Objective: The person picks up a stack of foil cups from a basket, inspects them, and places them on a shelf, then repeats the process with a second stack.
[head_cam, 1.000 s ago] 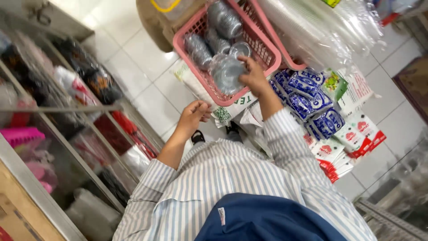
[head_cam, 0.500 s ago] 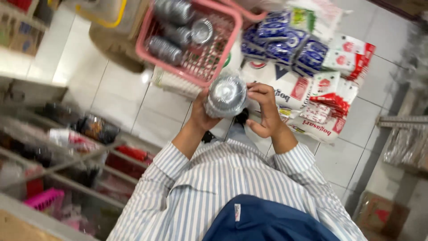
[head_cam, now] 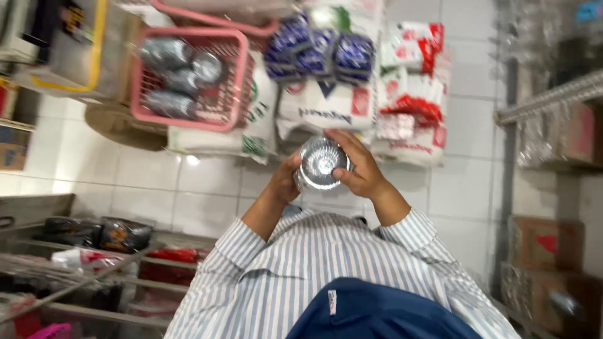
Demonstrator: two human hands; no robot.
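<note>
The round, shiny silver foil-wrapped pack sits at frame centre, held up in front of the chest over the white tiled floor. My left hand closes on it from 9 o'clock, fingers curled round its side; my right hand closes on it from 3 o'clock, fingers arched over the top edge and thumb below. Both grips are wrapped on the pack; neither is free.

Judgement on handling: the wrapping looks thin and slippery, so an even two-sided hold at the rim, without squeezing the middle, should keep it from denting or sliding out.

Sleeves are blue-and-white striped shirt cloth, with a dark blue garment at 6 o'clock.

Containers: at 11 o'clock from the pack, well apart, a pink plastic mesh basket stands on the floor, holding several more silver wrapped packs lying loosely on their sides. Just beside the basket, at 12 to 1 o'clock, lie white sacks with dark blue bags stacked on them, and red-and-white packets further right. At 8 o'clock a wire shelf carries dark and red packets, too blurred to identify. At 4 o'clock, brown cardboard boxes stand below a metal rack.
</note>
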